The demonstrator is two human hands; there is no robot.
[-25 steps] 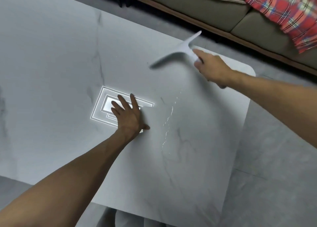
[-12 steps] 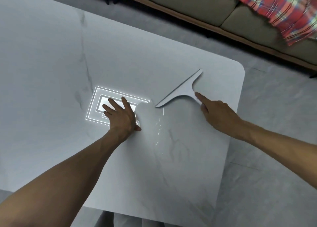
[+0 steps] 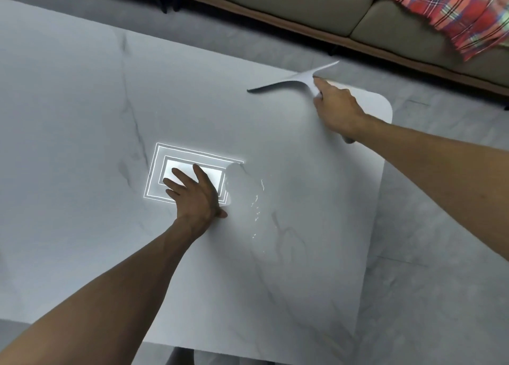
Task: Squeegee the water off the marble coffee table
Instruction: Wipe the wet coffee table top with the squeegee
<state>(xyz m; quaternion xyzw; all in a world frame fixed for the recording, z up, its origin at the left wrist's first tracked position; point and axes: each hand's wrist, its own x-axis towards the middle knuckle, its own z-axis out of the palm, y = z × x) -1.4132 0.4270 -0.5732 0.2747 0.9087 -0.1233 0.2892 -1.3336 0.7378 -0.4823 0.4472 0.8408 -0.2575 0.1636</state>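
Observation:
The pale grey marble coffee table (image 3: 82, 111) fills most of the view. My right hand (image 3: 337, 108) grips the handle of a white T-shaped squeegee (image 3: 294, 80), whose blade sits near the table's far right edge. My left hand (image 3: 197, 193) lies flat on the tabletop with fingers spread, over a bright rectangular light reflection (image 3: 190, 169). A patch of water with glinting droplets (image 3: 254, 199) lies just right of my left hand, well short of the blade.
A grey-green sofa (image 3: 303, 9) with a wooden base runs along the far side, and a red plaid blanket (image 3: 451, 9) lies on it. Grey tiled floor (image 3: 440, 254) lies right of the table's rounded far corner (image 3: 385, 102).
The squeegee was pulled toward me to the water beside my left hand half a second ago, then moved back out to the far right edge. My left hand stayed planted.

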